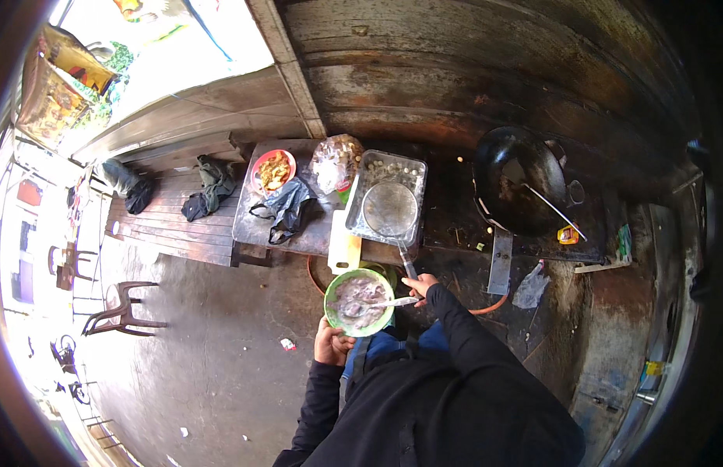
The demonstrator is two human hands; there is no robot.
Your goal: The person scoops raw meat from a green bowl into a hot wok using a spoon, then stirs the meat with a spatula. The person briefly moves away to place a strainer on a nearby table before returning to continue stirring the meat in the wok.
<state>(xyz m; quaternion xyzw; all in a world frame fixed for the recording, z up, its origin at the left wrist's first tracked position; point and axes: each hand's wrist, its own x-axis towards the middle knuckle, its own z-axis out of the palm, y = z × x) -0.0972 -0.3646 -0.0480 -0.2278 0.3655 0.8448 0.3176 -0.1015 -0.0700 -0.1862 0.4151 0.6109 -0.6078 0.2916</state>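
My left hand (332,343) grips the underside and near edge of a light green bowl (329,292). Inside is a thick, pale purplish-grey mixture (352,292) with lumps. A spoon (390,302) rests in it, its handle pointing toward my right hand (422,287). That hand is closed around the dark handle of a round wire-mesh strainer (390,207). The strainer's mesh lies over a rectangular metal tray (419,169), which has small pale round pieces at its far end. Whether my right fingers also touch the spoon handle, I cannot tell.
A white cutting board (345,242) overhangs the table edge beside a black plastic bag (291,204). Behind are a red plate of fried food (275,170) and a clear bag (332,163). Right stands a large dark wok (513,198) with a long-handled utensil (554,211). An orange hose (492,306) runs below.
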